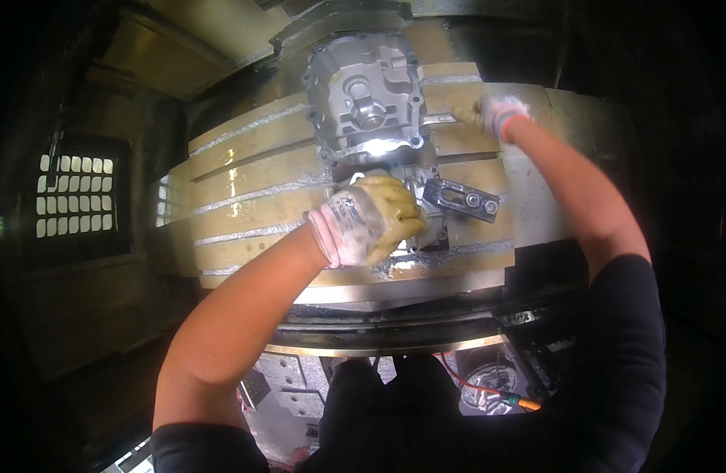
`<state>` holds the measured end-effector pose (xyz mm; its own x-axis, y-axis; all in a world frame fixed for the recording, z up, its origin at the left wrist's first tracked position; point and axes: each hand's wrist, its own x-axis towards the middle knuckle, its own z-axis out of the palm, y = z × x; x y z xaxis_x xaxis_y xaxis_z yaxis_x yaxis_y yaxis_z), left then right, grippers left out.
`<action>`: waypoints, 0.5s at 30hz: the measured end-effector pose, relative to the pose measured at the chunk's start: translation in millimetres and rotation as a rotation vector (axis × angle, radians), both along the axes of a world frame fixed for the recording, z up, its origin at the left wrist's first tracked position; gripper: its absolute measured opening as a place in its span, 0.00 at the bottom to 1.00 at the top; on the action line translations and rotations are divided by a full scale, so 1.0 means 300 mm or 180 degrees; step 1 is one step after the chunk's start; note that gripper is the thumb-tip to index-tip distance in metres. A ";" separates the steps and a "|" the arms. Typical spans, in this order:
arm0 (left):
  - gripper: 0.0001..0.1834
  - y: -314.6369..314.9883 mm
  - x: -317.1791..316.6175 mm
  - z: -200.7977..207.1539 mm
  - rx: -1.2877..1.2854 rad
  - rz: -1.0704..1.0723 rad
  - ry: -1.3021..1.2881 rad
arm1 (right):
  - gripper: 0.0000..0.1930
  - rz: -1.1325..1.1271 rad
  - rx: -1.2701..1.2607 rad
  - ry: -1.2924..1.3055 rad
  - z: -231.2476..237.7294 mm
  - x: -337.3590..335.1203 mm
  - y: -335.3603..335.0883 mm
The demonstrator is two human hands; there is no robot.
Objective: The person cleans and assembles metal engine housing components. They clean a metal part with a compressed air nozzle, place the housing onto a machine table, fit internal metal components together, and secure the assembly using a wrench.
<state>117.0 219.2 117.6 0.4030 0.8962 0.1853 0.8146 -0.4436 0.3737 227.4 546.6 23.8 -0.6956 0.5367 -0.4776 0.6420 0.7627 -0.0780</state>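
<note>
A grey cast metal housing with a flanged, holed rim stands on the slotted machine table. My right hand, in a yellow-palmed work glove, is closed round a wrench whose head reaches the housing's right rim. Just in front of the housing, my gloved left hand rests with curled fingers over a second, smaller metal part. Whatever those fingers grip is hidden beneath the glove. To the right of this hand, a dark slotted clamp bar lies at a slant, partly over the smaller part.
Wet metal chips line the table's slots. Below the table's front edge, an orange-tipped air gun on a red hose lies beside a round container. Metal plates sit at lower left. A gridded window is in the dark left wall.
</note>
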 end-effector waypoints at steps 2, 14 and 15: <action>0.17 -0.003 0.005 -0.010 -0.0139 -0.0014 0.0065 | 0.40 -0.0468 -0.0133 0.0083 -0.028 0.085 -0.120; 0.11 0.023 0.017 0.005 0.0282 -0.0148 0.0225 | 0.42 -0.0334 0.0846 0.0765 -0.157 0.170 0.013; 0.13 0.024 0.012 0.004 0.0077 -0.0154 0.0286 | 0.43 -0.0265 0.0840 0.0933 -0.106 0.166 0.033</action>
